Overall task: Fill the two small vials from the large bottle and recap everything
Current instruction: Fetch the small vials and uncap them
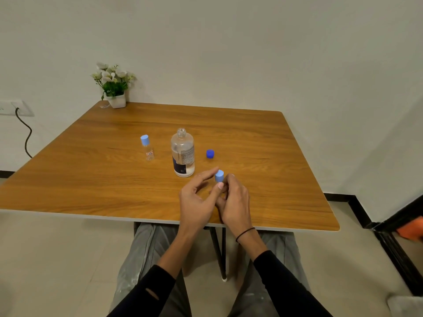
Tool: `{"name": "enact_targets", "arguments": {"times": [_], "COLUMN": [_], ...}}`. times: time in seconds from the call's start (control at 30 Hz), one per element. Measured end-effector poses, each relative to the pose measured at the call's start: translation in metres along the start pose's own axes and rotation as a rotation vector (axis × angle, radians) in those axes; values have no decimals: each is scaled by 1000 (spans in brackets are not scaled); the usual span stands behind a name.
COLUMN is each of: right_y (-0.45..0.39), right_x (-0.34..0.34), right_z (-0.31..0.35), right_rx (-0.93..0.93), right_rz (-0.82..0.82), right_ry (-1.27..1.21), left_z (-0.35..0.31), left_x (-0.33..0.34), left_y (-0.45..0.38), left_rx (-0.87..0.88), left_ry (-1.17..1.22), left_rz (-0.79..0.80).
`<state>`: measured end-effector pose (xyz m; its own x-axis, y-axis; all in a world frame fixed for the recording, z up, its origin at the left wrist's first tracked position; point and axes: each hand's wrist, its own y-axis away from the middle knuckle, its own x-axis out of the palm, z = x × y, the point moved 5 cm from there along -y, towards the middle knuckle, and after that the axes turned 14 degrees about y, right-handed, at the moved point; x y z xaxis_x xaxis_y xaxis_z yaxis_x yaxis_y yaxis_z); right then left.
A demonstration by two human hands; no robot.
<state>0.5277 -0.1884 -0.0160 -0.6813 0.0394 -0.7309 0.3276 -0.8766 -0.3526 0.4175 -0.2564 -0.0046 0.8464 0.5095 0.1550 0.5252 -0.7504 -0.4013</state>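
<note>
The large bottle stands upright near the middle of the wooden tabletop. Its neck is uncovered, and clear liquid fills the lower part of it. Its dark blue cap lies on the tabletop just beside it, on the right. To the left of the bottle, apart from it, one small vial stands with a light blue cap on top; how much liquid it holds is hard to make out.

The second vial is in front of the bottle, between both hands. Only its light blue cap shows clearly; the glass body is hidden behind the fingers, so its content cannot be seen. The right hand has its fingers curled around the vial body. The left hand is half open: the thumb touches the vial just under the cap and the forefinger reaches toward the cap; whether it touches cannot be told.

A white pot with flowers stands at the far left corner.
</note>
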Motion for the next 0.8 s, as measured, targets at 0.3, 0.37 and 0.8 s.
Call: {"name": "enact_targets", "arguments": {"times": [0.3, 0.37, 0.8], "right_y": [1, 1, -1], "right_x": [-1, 0, 0], "right_z": [2, 3, 4], "right_rx": [5, 5, 17], "right_rz": [21, 20, -37], "right_ry": [-5, -2, 62], "left_z": [-1, -6, 0], "left_x": [4, 1, -21], "left_y": [-8, -7, -28], "left_rx": [-27, 13, -4], "left_ry": [24, 14, -604], "left_rz": [14, -53, 147]}}
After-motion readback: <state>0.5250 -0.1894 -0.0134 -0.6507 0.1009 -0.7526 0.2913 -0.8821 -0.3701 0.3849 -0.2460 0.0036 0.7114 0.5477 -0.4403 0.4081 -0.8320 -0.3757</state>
